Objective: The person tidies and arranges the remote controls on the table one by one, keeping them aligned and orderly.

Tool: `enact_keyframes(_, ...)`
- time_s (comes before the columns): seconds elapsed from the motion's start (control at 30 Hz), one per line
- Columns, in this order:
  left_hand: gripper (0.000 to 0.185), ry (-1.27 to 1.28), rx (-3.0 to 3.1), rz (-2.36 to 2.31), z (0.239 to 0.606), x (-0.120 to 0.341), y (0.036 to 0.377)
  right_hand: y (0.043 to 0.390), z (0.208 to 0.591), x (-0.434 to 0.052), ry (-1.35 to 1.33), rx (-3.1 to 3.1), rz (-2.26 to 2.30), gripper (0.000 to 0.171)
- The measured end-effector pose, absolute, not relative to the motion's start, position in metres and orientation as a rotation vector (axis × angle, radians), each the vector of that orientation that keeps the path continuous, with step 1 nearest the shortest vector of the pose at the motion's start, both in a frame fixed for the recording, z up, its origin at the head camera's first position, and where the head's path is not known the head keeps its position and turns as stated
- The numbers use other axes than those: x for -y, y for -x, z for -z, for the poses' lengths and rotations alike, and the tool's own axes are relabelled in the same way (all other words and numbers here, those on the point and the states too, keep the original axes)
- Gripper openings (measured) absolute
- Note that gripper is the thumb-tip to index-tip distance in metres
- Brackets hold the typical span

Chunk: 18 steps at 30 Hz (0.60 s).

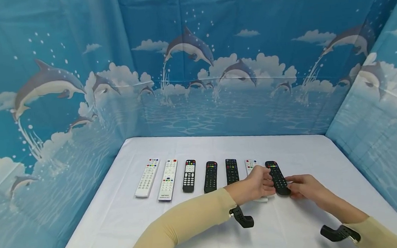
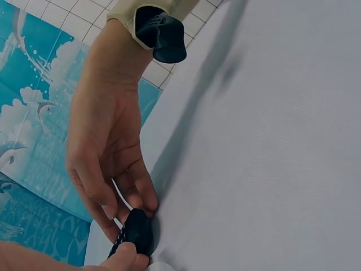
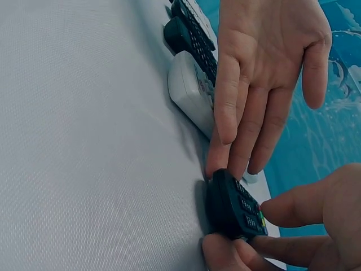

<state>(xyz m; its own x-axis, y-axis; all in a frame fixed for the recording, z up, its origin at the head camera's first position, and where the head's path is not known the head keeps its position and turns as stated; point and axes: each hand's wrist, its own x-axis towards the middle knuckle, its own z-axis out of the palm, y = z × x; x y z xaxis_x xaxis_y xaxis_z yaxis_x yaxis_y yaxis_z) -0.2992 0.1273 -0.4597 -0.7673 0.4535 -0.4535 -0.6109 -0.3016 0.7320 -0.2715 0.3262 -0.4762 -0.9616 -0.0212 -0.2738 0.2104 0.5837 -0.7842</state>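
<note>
A black remote (image 1: 278, 178) lies at the right end of a row of remotes on the white table (image 1: 129, 223). My left hand (image 1: 270, 183) reaches across from the left, its straight fingers (image 3: 242, 141) touching the remote's left side. My right hand (image 1: 292, 190) pinches the remote's near end between thumb and fingers. The right wrist view shows that pinch on the black remote (image 3: 232, 206) close up. In the left wrist view my right hand (image 2: 107, 164) comes down onto the black remote (image 2: 136, 230).
Left of the black remote lie a white remote (image 1: 251, 165) partly hidden by my left hand, three black ones (image 1: 231, 171) (image 1: 210, 176) (image 1: 189, 175) and two white ones (image 1: 168, 179) (image 1: 148, 177). Dolphin-print cloth walls (image 1: 193, 62) close in three sides.
</note>
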Motion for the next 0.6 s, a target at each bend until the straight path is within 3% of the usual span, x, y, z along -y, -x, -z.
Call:
enact_keyframes(0.3,0.046,0.073,-1.305,-2.009,0.451,-0.106,0.304,0.271,0.467,-0.328,-0.03,-2.663,1.205,0.056)
enact_keyframes(0.43,0.038,-0.123,-1.445,-1.941,0.432,-0.084,0.307,0.273,0.458,-0.333,0.05,-2.817,1.04,0.054)
enact_keyframes(0.6,0.042,-0.48,-2.005,-1.753,0.406,-0.047,0.313,0.275,0.447,-0.326,0.192,-3.051,0.868,0.054)
